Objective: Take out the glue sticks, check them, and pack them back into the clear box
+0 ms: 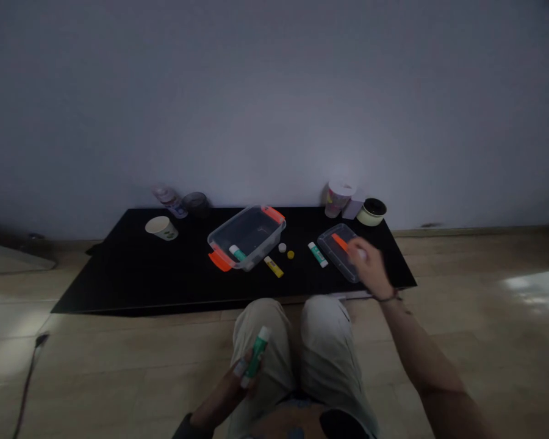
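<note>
Above the lap, left hand [224, 393]: raised over the khaki trousers [324, 347], closed, fingers [238, 369] wrapped round a green-labelled glue stick [256, 356].
Stick position: tilted, white-capped end uppermost, the lower end showing below the fingers.
Stick handling: judged light, stiff and smooth, so possibly slippery; a hold round the mid-barrel is indicated.
Right hand [370, 265]: reached forward past the knees, fingers partly curled, laid over the right end of a transparent lid [333, 256]; whether the lid is gripped cannot be told.
Lid handling: judged light, thin and stiff, possibly brittle; its rim or orange strip [341, 243] would serve as a hold.
Edges: near edge of a low black board [96, 296] is placed just beyond the knees; the lid lies near its right end.
Board, centre: transparent plastic box [247, 227] with orange handles [220, 261], a green-and-white stick [238, 252] at its near corner; yellow glue stick [273, 266], white cap [282, 247], yellow cap [290, 255] and green-and-white glue stick [318, 254] set between box and lid.
Board, left: paper cup [161, 228] on its side.
Far edge: plastic bottle [169, 201], dark jar [195, 203], lidded cup [337, 198], lilac carton [353, 206], round cream tin [371, 211].
Behind: pale wall [274, 103].
</note>
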{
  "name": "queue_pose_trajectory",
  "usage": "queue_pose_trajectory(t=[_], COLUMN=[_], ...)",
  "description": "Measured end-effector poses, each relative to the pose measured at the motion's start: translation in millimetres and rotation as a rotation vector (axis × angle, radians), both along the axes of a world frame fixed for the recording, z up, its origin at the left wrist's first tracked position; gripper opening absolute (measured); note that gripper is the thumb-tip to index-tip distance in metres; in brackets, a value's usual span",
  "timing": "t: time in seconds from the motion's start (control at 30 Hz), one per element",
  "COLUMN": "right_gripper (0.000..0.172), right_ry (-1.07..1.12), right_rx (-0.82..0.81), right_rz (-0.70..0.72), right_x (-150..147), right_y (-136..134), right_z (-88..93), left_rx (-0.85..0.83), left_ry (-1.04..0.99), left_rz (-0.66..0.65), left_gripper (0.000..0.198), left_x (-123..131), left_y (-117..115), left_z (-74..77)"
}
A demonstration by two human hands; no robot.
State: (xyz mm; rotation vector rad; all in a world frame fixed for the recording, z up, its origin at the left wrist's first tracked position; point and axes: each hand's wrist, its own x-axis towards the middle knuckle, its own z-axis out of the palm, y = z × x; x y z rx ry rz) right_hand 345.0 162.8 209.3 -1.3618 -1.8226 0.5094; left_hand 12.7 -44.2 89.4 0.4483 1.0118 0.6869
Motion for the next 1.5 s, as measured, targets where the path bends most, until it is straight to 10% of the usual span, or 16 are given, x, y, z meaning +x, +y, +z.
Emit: queue_pose_trajectory(t=[0.2,0.3,0.5,0.7,0.97,1.23,1.5], right_gripper=[0.017,0.024,0.036,0.038,0.031,0.035,0.039], right_ry=[-0.404,-0.496,-0.427,-0.192,-0.139,-0.459,-0.635], right_rx=[-0.471,-0.476,-0.334,-0.554,-0.696,-0.463,-0.453], right_rz=[0.138,0.079,-0.075,0.407,0.431,-0.211,-0.245], right_x=[-77,-90,-83,-98,-97,-68,-69], right_y=[35,42,25,-30,-16,12,37], right_z=[-111.6,-135.5,-127.7,-134.5,-136.8,-146.7,-141.4], left_rx=[0.232,0.232,0.233,0.369,0.528,0.386,0.259], left_ry=[0.179,0.219,0.245,0.44,0.398,0.387,0.338], left_rz=[0.086,0.053,0.103,0.025,-0.08,-0.045,0.075], left_gripper=[0.06,0.06,0.062,0.048,0.059,0.062,0.053], left_x=[32,41,50,66,72,44,25], left_y=[44,56,67,85,90,76,62], left_z=[-5.5,-11.2,-19.5,-13.3,-8.7,-19.9,-6.7])
